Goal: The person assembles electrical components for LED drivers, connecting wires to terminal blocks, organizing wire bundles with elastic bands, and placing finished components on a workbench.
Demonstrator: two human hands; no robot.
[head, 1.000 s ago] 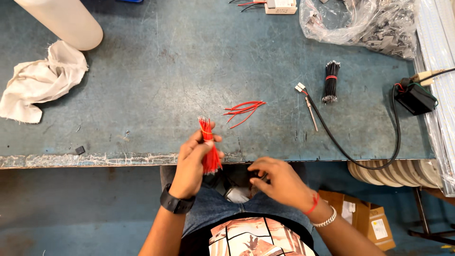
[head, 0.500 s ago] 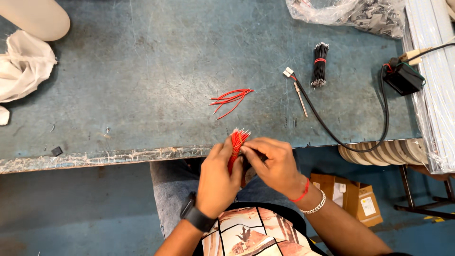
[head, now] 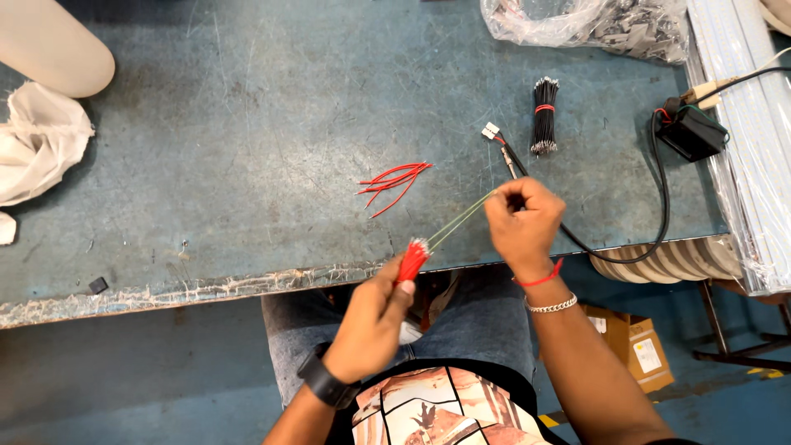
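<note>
My left hand (head: 372, 317) grips a bundle of short red wires (head: 410, 262) at the near edge of the blue-green workbench (head: 247, 124). My right hand (head: 524, 224) pinches a stretched rubber band (head: 460, 221) that runs from the tip of the bundle up to its fingers. A few loose red wires (head: 395, 180) lie on the bench just beyond the bundle. A tied bundle of black wires (head: 543, 115) lies farther back, to the right.
A black cable with a white connector (head: 492, 132) runs to a small black box (head: 690, 132) at the right. A clear plastic bag of parts (head: 593, 21), a white cloth (head: 37, 144), a cream roll (head: 53, 45) and cardboard boxes (head: 630, 346) below the bench.
My right hand has pulled away from the bundle, up and to the right, stretching the rubber band out. The left hand still holds the red wires.
</note>
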